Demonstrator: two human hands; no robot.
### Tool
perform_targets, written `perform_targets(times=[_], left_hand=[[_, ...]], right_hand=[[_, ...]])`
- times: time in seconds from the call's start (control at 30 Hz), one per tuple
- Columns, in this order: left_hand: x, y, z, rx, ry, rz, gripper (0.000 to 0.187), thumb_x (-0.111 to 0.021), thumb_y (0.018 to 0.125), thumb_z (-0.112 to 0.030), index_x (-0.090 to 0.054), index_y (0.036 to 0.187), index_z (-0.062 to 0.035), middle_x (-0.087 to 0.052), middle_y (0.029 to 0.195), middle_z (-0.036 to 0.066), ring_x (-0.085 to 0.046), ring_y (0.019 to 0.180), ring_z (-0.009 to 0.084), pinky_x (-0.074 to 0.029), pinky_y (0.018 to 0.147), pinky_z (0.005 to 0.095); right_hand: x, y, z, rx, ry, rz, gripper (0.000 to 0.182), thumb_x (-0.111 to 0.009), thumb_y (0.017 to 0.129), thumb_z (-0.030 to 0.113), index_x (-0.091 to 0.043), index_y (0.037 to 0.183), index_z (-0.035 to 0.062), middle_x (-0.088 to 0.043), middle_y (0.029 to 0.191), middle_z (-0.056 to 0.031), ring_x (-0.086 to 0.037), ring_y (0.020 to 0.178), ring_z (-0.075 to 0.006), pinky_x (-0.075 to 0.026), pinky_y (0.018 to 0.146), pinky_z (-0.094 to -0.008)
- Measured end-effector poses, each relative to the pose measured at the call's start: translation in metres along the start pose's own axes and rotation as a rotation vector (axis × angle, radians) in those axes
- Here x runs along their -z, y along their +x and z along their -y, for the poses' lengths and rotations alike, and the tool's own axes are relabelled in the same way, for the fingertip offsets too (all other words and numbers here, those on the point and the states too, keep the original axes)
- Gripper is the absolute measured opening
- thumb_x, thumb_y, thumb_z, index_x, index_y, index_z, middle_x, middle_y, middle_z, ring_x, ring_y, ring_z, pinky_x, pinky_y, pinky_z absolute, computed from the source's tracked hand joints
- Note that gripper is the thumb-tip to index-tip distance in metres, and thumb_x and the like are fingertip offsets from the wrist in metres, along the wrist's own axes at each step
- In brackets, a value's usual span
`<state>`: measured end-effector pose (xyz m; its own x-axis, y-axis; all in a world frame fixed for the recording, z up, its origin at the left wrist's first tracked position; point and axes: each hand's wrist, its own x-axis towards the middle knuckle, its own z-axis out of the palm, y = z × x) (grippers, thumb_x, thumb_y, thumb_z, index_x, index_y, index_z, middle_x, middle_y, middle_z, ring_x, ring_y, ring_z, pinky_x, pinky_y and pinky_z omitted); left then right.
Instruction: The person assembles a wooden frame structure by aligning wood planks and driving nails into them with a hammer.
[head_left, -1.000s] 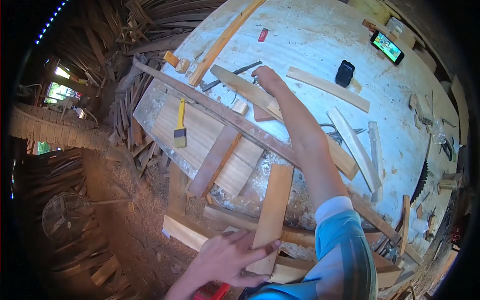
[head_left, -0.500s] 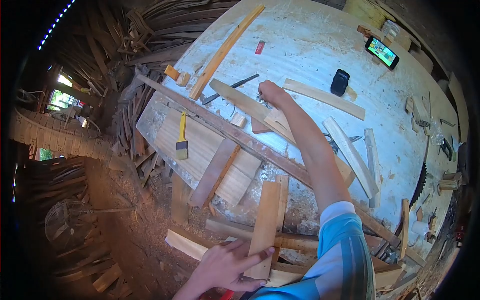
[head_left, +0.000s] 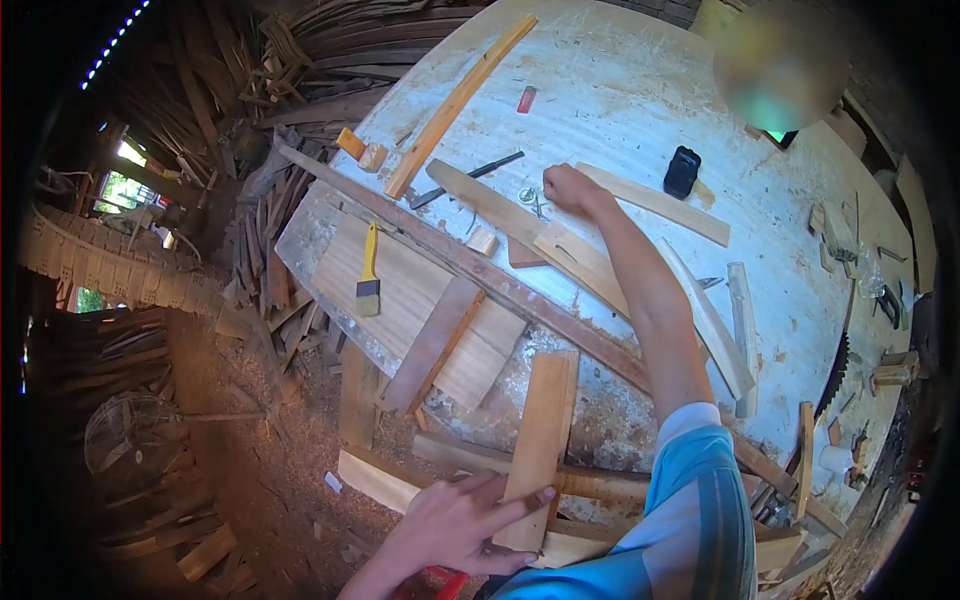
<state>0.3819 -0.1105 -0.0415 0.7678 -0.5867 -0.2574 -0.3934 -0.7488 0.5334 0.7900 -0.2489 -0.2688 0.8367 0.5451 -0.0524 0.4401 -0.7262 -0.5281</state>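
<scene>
from my remote seat i see the left hand (head_left: 458, 525) closed around the near end of a flat wooden board (head_left: 543, 420), a finger across its face and the thumb lower down. the board tilts up toward the edge of the pale workbench (head_left: 620, 110); i can't tell whether its far end touches. the right hand (head_left: 574, 190) is curled into a loose fist over the bench, just beside some small metal pieces (head_left: 529, 197) and a thin wood strip (head_left: 655, 204); whether it has hold of anything i can't tell.

for containers, i get a white cup-like vessel (head_left: 835, 459) at the far right, its contents too small to make out, and a black case (head_left: 682, 172) whose inside i can't see. the red lighter-like piece (head_left: 526, 99) has a dark patch i can't read as lettering.

a round blur (head_left: 780, 65) covers the upper right, leaving a dark corner with a green glow below it. the right forearm hides part of a long plank (head_left: 580, 262); a red object (head_left: 446, 581) under the left wrist is cut off by the bottom edge. a yellow-handled brush (head_left: 369, 270) lies in plain view.
</scene>
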Motion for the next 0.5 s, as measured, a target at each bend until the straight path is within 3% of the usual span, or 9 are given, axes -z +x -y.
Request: perform_targets(times=[0.1,0.13,0.23,0.27,0.33,0.4,0.43,0.47,0.5], left_hand=[[0.000,-0.001,-0.001,-0.031,0.022,-0.055,0.064,-0.060,0.068,-0.054,-0.051,0.121,-0.0199,-0.056,0.077,0.010,-0.058,0.069,0.0274,-0.044,0.051,0.0349],[-0.002,-0.003,0.000,-0.051,0.027,-0.067,0.064,-0.062,0.067,-0.053,-0.052,0.120,-0.0182,-0.056,0.076,0.010,-0.058,0.069,0.0276,-0.044,0.052,0.0353],[-0.013,-0.006,0.006,-0.183,-0.058,-0.204,0.062,-0.070,0.062,-0.040,-0.055,0.114,-0.0101,-0.058,0.081,0.010,-0.059,0.071,0.0268,-0.044,0.057,0.0345],[-0.012,-0.007,0.005,-0.204,-0.080,-0.214,0.060,-0.071,0.061,-0.036,-0.056,0.112,-0.0082,-0.058,0.083,0.011,-0.059,0.072,0.0262,-0.045,0.058,0.0338],[-0.013,-0.005,0.008,-0.245,-0.132,-0.261,0.057,-0.072,0.061,-0.032,-0.056,0.110,-0.0079,-0.059,0.088,0.012,-0.059,0.078,0.0281,-0.046,0.064,0.0352],[-0.025,-0.011,0.015,-0.250,-0.221,-0.293,0.053,-0.071,0.063,-0.032,-0.054,0.108,-0.0112,-0.059,0.093,0.014,-0.057,0.086,0.0331,-0.047,0.072,0.0391],[-0.025,-0.016,0.013,-0.215,-0.237,-0.291,0.052,-0.072,0.062,-0.032,-0.054,0.106,-0.0098,-0.059,0.091,0.015,-0.057,0.086,0.0339,-0.046,0.073,0.0391],[-0.024,-0.019,0.010,-0.183,-0.253,-0.282,0.052,-0.073,0.062,-0.031,-0.054,0.105,-0.0085,-0.060,0.090,0.016,-0.057,0.085,0.0346,-0.046,0.073,0.0392],[-0.029,-0.018,0.013,-0.213,-0.276,-0.330,0.050,-0.072,0.064,-0.033,-0.054,0.103,-0.0075,-0.061,0.089,0.018,-0.059,0.084,0.0337,-0.046,0.072,0.0387]], right_hand=[[0.015,-0.011,-0.007,0.067,-0.068,-0.072,0.021,-0.056,0.074,0.014,-0.060,0.090,0.0003,-0.060,0.096,-0.0214,-0.058,0.090,-0.0338,-0.047,0.078,-0.0407],[0.026,-0.008,-0.012,0.196,-0.091,-0.073,0.012,-0.052,0.068,0.009,-0.058,0.069,-0.0010,-0.059,0.070,-0.0202,-0.058,0.065,-0.0333,-0.046,0.061,-0.0401],[0.069,-0.024,-0.017,0.276,-0.269,-0.122,0.014,-0.056,0.065,0.010,-0.060,0.069,-0.0030,-0.061,0.069,-0.0198,-0.060,0.061,-0.0302,-0.047,0.057,-0.0399],[0.110,-0.053,0.014,0.088,-0.282,0.061,0.013,-0.059,0.067,0.010,-0.060,0.071,-0.0029,-0.061,0.069,-0.0191,-0.061,0.062,-0.0287,-0.047,0.058,-0.0386],[0.170,-0.099,0.049,0.005,-0.389,0.070,0.012,-0.061,0.068,0.008,-0.059,0.076,-0.0015,-0.062,0.072,-0.0149,-0.059,0.064,-0.0261,-0.047,0.058,-0.0352],[0.225,-0.168,0.089,0.034,-0.575,-0.083,0.018,-0.062,0.063,0.011,-0.059,0.076,-0.0005,-0.059,0.069,-0.0166,-0.054,0.056,-0.0243,-0.042,0.050,-0.0368],[0.244,-0.192,0.104,0.012,-0.726,-0.078,0.017,-0.059,0.067,0.013,-0.062,0.076,-0.0008,-0.062,0.074,-0.0180,-0.059,0.064,-0.0262,-0.045,0.055,-0.0385],[0.258,-0.236,0.116,0.213,-0.627,-0.259,0.016,-0.058,0.068,0.013,-0.062,0.077,-0.0009,-0.062,0.070,-0.0171,-0.061,0.063,-0.0279,-0.047,0.058,-0.0384],[0.262,-0.294,0.162,0.173,-0.599,-0.378,0.016,-0.058,0.070,0.014,-0.062,0.077,-0.0005,-0.063,0.069,-0.0165,-0.061,0.060,-0.0280,-0.048,0.056,-0.0364]])
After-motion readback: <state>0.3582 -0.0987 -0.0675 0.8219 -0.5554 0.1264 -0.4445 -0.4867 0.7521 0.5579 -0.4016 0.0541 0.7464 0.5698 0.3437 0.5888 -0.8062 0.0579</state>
